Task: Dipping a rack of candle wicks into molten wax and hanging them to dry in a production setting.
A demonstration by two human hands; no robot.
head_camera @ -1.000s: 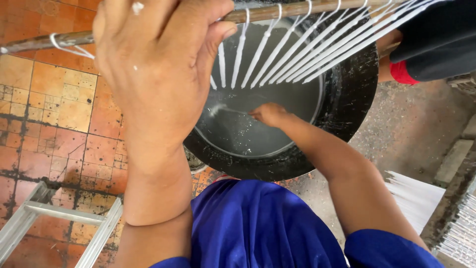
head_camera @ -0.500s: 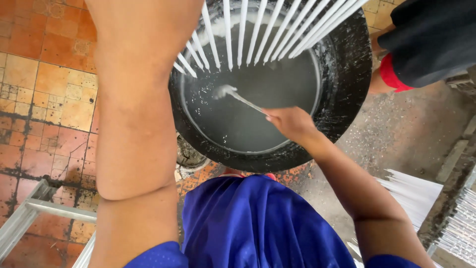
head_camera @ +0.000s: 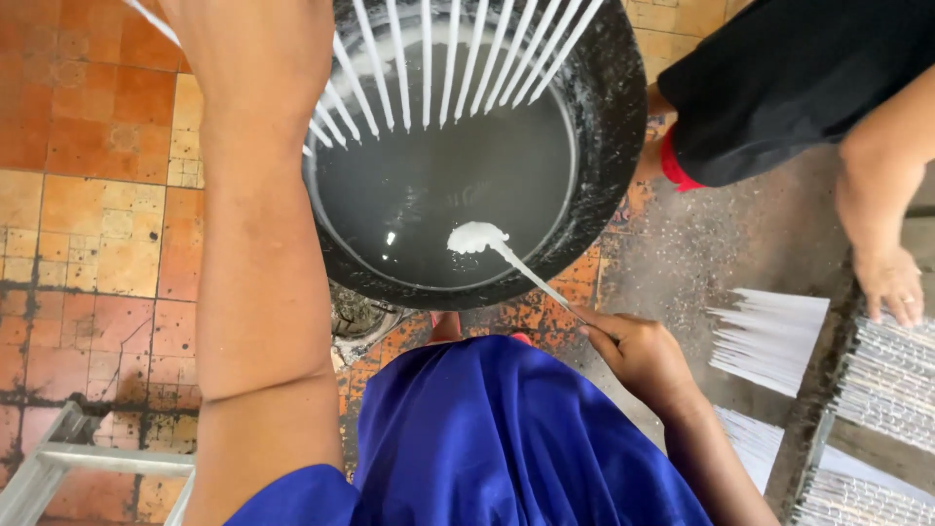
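Below, the right hand [head_camera: 638,353] pinches a ladle [head_camera: 506,255] whose wax-coated bowl hangs beyond the fingertips over the pot [head_camera: 609,107], while the left hand, out of frame, presumably grips the candles [head_camera: 429,63].

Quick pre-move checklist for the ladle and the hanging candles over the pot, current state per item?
1. Right hand grips the ladle handle: ok.
2. Ladle bowl coated white and over the liquid: ok.
3. Row of candles hangs above the black pot, inside its rim: ok.
4. Left hand's hold on the candle rod: cannot tell, hand is out of frame, only the forearm shows.
5. Another person's hand is away from the pot, at the wire racks: ok.
6. Candle tips touching the liquid: cannot tell.
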